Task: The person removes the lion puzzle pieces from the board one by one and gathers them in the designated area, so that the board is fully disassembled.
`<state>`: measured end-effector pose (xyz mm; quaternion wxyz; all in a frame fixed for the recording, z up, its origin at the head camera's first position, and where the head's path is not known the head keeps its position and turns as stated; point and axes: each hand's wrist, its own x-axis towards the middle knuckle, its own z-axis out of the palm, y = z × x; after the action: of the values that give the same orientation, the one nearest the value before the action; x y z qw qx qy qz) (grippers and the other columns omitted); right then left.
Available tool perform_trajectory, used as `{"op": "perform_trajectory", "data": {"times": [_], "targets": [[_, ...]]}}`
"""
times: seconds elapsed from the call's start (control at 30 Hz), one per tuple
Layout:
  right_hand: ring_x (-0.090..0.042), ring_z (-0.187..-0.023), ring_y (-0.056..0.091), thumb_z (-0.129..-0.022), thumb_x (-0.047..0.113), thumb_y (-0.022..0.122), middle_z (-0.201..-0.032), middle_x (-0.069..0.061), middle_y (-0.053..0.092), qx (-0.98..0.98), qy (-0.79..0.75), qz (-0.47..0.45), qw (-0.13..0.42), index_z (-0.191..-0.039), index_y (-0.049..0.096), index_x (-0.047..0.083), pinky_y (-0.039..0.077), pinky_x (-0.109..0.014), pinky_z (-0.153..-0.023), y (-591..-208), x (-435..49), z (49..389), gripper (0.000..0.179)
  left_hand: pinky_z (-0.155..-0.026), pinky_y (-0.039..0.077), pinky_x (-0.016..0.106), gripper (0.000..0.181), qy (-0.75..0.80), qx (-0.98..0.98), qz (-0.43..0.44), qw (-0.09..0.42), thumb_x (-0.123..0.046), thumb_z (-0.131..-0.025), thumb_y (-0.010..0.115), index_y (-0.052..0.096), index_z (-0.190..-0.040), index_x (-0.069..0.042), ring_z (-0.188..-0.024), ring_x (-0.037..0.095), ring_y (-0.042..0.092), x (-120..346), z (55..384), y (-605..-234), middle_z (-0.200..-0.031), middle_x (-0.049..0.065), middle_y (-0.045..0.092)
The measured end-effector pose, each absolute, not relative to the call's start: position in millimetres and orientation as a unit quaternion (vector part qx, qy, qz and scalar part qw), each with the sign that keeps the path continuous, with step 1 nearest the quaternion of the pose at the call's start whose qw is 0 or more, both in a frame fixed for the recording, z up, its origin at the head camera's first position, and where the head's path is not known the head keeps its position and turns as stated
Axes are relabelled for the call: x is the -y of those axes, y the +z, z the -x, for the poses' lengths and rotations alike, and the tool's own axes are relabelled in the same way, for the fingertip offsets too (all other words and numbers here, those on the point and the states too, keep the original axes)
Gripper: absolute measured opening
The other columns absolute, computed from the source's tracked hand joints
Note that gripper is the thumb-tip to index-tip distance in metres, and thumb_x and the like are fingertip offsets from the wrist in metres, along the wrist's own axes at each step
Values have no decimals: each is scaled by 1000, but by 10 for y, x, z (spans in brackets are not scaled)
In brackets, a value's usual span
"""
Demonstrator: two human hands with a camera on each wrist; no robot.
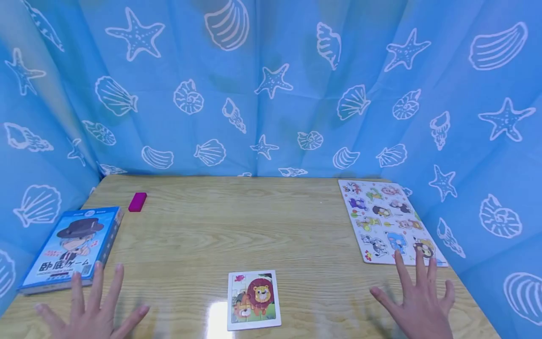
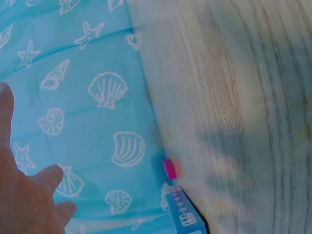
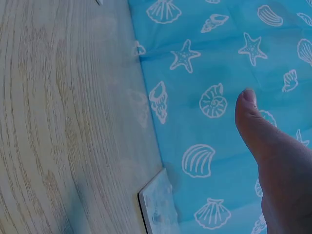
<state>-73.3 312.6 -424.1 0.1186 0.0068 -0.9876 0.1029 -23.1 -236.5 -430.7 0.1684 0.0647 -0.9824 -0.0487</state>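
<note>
Left hand [image 1: 86,320], bare, partly cropped at the lower edge; fingers [image 1: 96,288] slender, nearly straight-sided, narrowing slightly to rounded tips; right hand [image 1: 423,306], likewise bare, of matching slim build, with all five digits in view; right thumb [image 3: 258,124], seen from the right wrist, broadening toward its base and bearing a short, rounded nail [image 3: 249,95].

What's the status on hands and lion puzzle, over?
Left hand, right hand: fingers spread, holding nothing. Lion puzzle: flat on table, between hands. No object seen between either hand and puzzle.
</note>
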Motion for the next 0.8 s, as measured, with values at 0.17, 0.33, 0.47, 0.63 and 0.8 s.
{"op": "perform_trajectory", "data": {"times": [0.17,0.33,0.47,0.63,0.8], "targets": [[-39,-135,-26,-84,60,58,-154,-25,-11,990,106,-9,97,-153,-1,24,-6,-77,-89,-4240,-3091,767,98,-92,-25,66,106,-49,987,-63,138,-72,-78,52,-10,-151,-27,-137,36,-21,2365,257,-4316,-156,15,-7],[-40,-135,-25,-84,60,59,-154,-26,-6,989,115,-18,91,-154,4,22,-6,-77,-90,-4266,-3003,801,97,-84,-33,63,99,-84,994,-48,45,-71,-84,44,-1,-153,-15,-131,42,-29,2364,339,-4280,-153,25,-7],[-40,-136,-24,-84,58,60,-154,-25,-2,987,127,-32,89,-154,6,22,-6,-75,-93,-4296,-2893,834,95,-82,-32,65,96,-120,992,-22,18,-68,-87,44,2,-153,-14,-131,44,-29,2286,401,-4291,-153,27,-3],[-38,-137,-22,-84,58,60,-154,-24,2,985,139,-47,85,-154,11,19,-6,-72,-96,-4309,-2752,885,93,-85,-19,76,92,-169,986,8,7,-64,-87,49,9,-153,-13,-134,50,-15,2097,476,-4362,-152,28,7],[-39,-138,-17,-84,57,60,-155,-22,6,983,155,-62,77,-154,12,20,0,-69,-99,-4318,-2561,945,92,-85,-4,82,85,-208,977,47,16,-57,-88,54,22,-150,-9,-134,54,2,1928,495,-4451,-150,30,17]]}}
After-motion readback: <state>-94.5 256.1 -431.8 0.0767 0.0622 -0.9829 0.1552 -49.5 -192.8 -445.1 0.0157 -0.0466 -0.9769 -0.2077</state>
